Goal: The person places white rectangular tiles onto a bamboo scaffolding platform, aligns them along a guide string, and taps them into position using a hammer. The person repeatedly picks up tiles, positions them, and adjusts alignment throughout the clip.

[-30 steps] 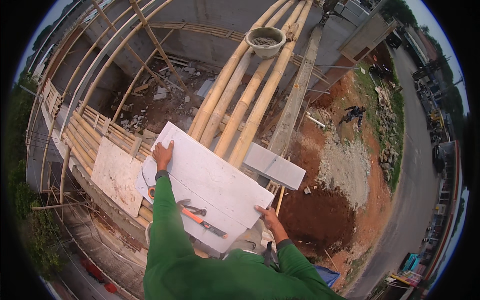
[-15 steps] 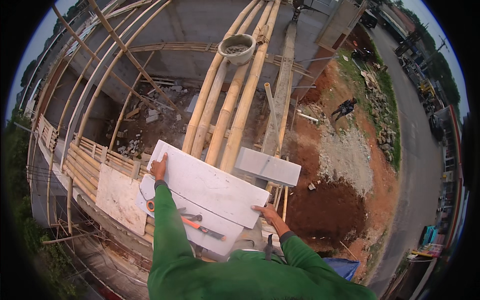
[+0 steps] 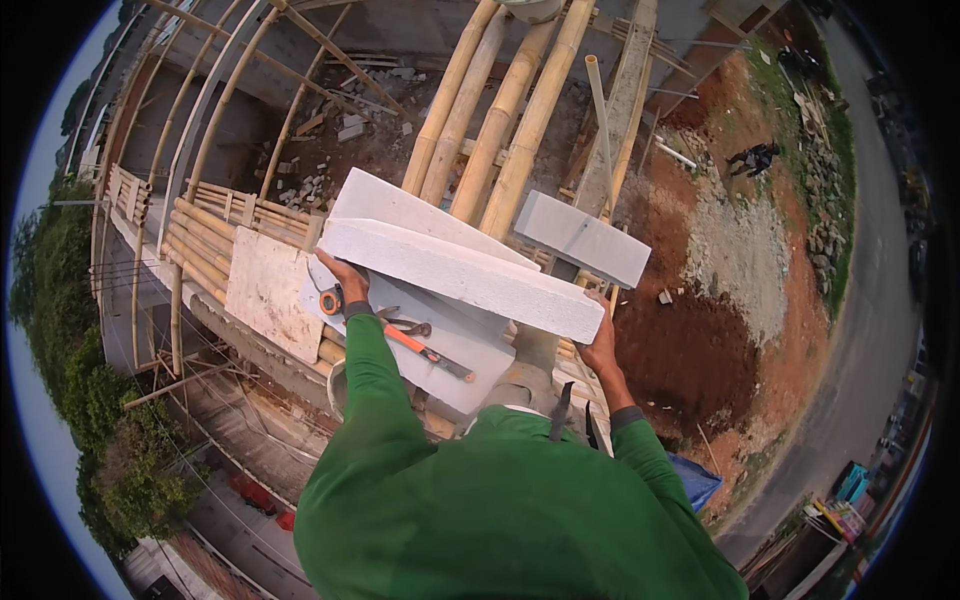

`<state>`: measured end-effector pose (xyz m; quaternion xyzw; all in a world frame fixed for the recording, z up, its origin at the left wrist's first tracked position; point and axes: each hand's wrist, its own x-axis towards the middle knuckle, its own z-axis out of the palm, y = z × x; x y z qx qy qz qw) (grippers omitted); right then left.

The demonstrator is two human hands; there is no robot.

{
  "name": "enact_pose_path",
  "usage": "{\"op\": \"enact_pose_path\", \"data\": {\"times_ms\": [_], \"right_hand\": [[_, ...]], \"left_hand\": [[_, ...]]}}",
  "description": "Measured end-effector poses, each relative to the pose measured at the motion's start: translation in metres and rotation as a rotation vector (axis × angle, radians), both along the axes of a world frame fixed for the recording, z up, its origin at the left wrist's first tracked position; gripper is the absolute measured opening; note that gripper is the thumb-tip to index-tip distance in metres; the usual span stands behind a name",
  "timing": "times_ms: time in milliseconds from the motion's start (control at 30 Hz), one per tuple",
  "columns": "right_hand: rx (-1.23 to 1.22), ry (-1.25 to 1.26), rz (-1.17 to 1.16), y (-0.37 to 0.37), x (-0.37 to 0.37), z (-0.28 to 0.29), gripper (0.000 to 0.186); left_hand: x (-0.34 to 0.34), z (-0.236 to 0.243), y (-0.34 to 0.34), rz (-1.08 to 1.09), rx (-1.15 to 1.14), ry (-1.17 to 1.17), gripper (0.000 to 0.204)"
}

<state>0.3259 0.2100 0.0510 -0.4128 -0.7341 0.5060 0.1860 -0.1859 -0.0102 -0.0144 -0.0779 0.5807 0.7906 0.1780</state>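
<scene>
A long white lightweight concrete block [image 3: 460, 275] is held by its two ends between my hands, its narrow side turned upward. My left hand [image 3: 345, 277] grips the left end, and my right hand [image 3: 600, 340] is wrapped round the right end. Behind it, a second white block [image 3: 400, 208] lies across the bamboo poles, partly covered by the held one. Close below my left hand are an orange tape measure [image 3: 330, 301], dark metal pincers [image 3: 412, 326] and an orange-handled tool with a dark blade [image 3: 430, 355]. These rest on a pale block surface [image 3: 465, 385].
Thick bamboo poles [image 3: 508, 120] run away from me over a rubble-strewn drop. Another grey-white block [image 3: 583, 238] sits to the right, beside a narrow mortar-topped wall [image 3: 625, 110]. A bucket [image 3: 532, 9] stands far along the poles. A plywood sheet [image 3: 272, 290] lies left.
The nearer white block has been raised and tipped onto its edge by both hands. My left hand has shifted from the far block to its left end. The view has tilted downward.
</scene>
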Motion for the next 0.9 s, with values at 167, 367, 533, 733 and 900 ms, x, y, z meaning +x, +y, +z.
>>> {"op": "enact_pose_path", "data": {"times_ms": [167,367,533,733,900], "right_hand": [[0.063,-0.026,0.052,0.001,0.009,-0.012,0.083],[0.088,-0.064,0.011,-0.004,0.01,-0.016,0.086],[0.097,-0.071,-0.04,-0.007,0.008,-0.027,0.081],[0.216,-0.041,-0.063,-0.012,0.022,-0.036,0.075],[0.028,0.044,-0.185,-0.05,0.098,-0.037,0.075]], "left_hand": [[0.001,0.046,0.011,0.065,-0.578,0.196,0.086],[0.075,0.148,0.052,-1.194,-0.992,1.283,0.127],[0.092,0.148,0.075,-1.465,-1.225,1.646,0.095],[0.089,0.142,0.087,-1.541,-1.077,1.717,0.08],[0.156,0.19,0.097,-1.682,-0.986,1.724,0.083]]}}
